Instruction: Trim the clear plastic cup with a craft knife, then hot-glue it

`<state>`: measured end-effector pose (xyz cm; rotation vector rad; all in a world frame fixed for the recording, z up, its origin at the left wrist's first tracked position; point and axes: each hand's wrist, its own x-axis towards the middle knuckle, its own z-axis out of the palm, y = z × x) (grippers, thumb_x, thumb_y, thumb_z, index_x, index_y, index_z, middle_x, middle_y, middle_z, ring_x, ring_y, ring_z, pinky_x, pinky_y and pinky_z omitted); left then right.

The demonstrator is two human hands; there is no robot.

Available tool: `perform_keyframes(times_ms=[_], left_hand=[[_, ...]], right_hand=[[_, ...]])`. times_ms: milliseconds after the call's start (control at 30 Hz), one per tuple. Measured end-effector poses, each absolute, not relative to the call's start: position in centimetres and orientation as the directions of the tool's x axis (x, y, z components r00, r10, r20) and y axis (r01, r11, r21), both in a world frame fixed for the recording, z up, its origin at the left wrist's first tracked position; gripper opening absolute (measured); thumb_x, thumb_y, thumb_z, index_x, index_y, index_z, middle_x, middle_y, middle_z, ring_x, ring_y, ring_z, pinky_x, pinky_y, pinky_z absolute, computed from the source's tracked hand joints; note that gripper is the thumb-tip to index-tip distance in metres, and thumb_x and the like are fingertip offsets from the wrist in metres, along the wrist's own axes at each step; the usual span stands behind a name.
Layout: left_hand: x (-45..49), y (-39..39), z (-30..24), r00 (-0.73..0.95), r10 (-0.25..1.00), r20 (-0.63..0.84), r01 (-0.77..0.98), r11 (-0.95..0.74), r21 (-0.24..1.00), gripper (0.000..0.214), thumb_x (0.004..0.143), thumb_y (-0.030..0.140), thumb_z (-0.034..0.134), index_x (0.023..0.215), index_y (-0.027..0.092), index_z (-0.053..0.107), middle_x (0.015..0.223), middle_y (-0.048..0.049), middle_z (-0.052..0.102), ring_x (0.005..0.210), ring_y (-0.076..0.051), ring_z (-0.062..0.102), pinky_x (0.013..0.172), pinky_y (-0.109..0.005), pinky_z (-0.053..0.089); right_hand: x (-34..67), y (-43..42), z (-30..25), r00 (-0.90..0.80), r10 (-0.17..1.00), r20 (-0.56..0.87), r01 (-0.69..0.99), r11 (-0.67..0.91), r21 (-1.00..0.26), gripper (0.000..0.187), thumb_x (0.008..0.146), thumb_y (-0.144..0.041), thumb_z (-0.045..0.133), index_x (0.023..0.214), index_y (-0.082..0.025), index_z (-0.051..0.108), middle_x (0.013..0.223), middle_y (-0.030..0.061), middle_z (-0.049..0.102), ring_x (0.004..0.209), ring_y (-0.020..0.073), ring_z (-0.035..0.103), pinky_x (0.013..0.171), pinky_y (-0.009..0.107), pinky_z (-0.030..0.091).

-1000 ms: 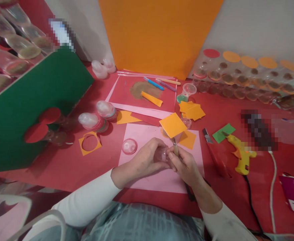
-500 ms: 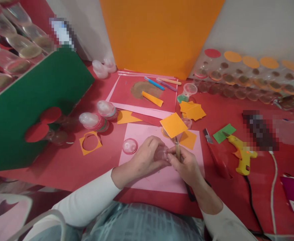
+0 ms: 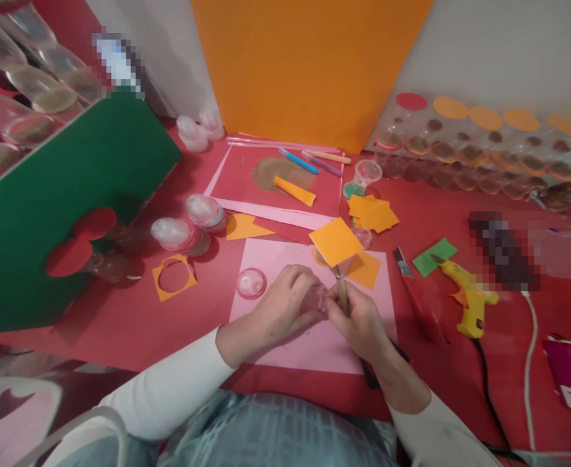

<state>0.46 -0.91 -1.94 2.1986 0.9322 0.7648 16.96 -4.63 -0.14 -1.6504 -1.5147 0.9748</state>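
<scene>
Head view shows both bare hands over the pink sheet (image 3: 276,355). The left hand (image 3: 285,299) has its fingers curled around a small clear cup (image 3: 316,298), clamped on it, and the cup is up over the middle of the pink sheet. The right hand (image 3: 361,319) holds a thin tool (image 3: 342,295) with its fingers shut on the handle, and its thumb and fingertip seem to meet the end of the cup too. I cannot tell just what they do there, as the cup is see-through and small. The tool's tip points up and away from the body, near the orange square (image 3: 337,242) by the far edge of the pink sheet; I cannot tell if they touch. To do this well, I think a soft squeeze is best, because the cup looks thin and could bend. The tip looks sharp, so it should face away from the left fingers, and the hand should turn slowly so it does not poke the square. Working over the pink sheet seems smart. The cutter (image 3: 419,301) and glue gun (image 3: 473,299) lie right of the pink sheet, so the right elbow should stay clear of them.
</scene>
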Motion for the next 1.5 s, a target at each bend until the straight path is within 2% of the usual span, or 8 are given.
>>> perform_keyframes(times_ms=[200,400,633,1033,1333,1500], left_hand=[[0.6,-0.9,-2.0,0.571,0.770,0.284,0.378,-0.554,0.742,0.031,0.080,0.029,0.067,0.102,0.022,0.047,0.101,-0.0069,0.056,0.093,-0.022,0.056,0.079,-0.038,0.049],[0.6,-0.8,-2.1,0.572,0.761,0.305,0.283,-0.532,0.798,0.035,0.082,0.039,0.067,0.102,0.022,0.046,0.100,-0.0068,0.056,0.090,-0.021,0.057,0.077,-0.036,0.049],[0.5,-0.7,-2.0,0.546,0.802,0.243,0.301,-0.458,0.837,0.042,0.074,0.041,0.074,0.101,0.022,0.047,0.101,-0.0062,0.057,0.092,-0.022,0.058,0.078,-0.038,0.049],[0.6,-0.8,-2.1,0.530,0.805,0.266,0.313,-0.477,0.821,0.042,0.075,0.043,0.073,0.100,0.021,0.047,0.097,-0.0062,0.056,0.088,-0.021,0.057,0.075,-0.036,0.051],[0.7,-0.9,-2.1,0.507,0.828,0.241,0.351,-0.453,0.820,0.048,0.070,0.045,0.078,0.097,0.021,0.047,0.094,-0.0045,0.055,0.083,-0.019,0.056,0.071,-0.033,0.050],[0.7,-0.8,-2.1,0.496,0.842,0.210,0.354,-0.418,0.837,0.054,0.063,0.044,0.083,0.096,0.021,0.048,0.094,-0.0035,0.055,0.083,-0.019,0.057,0.071,-0.033,0.050]], right_hand=[[16.9,-4.5,-0.1,0.040,0.992,-0.117,0.430,-0.123,-0.895,0.011,0.072,-0.029,0.052,0.063,-0.024,0.048,0.053,-0.0048,0.046,0.048,0.0119,0.040,0.046,0.024,0.036],[16.8,-4.2,0.5,-0.005,0.971,-0.240,0.236,-0.232,-0.943,0.009,0.068,-0.030,0.051,0.063,-0.025,0.046,0.050,-0.0069,0.042,0.043,0.0101,0.035,0.041,0.023,0.033],[16.9,-4.6,0.1,-0.053,0.952,-0.300,0.070,-0.296,-0.953,0.014,0.077,-0.035,0.055,0.072,-0.022,0.052,0.044,-0.0101,0.037,0.038,0.0077,0.030,0.038,0.022,0.029],[17.0,-4.7,-0.2,-0.058,0.945,-0.323,0.061,-0.320,-0.946,0.019,0.076,-0.039,0.060,0.072,-0.022,0.052,0.042,-0.0110,0.038,0.035,0.0072,0.031,0.037,0.021,0.027],[16.9,-4.7,0.0,-0.063,0.969,-0.239,0.138,-0.229,-0.964,0.014,0.079,-0.031,0.054,0.069,-0.022,0.050,0.045,-0.0097,0.039,0.039,0.0077,0.032,0.038,0.021,0.029],[16.8,-4.7,-0.1,-0.045,0.978,-0.206,0.163,-0.196,-0.967,0.015,0.079,-0.030,0.053,0.066,-0.024,0.048,0.046,-0.0092,0.039,0.040,0.0086,0.033,0.040,0.022,0.031]])
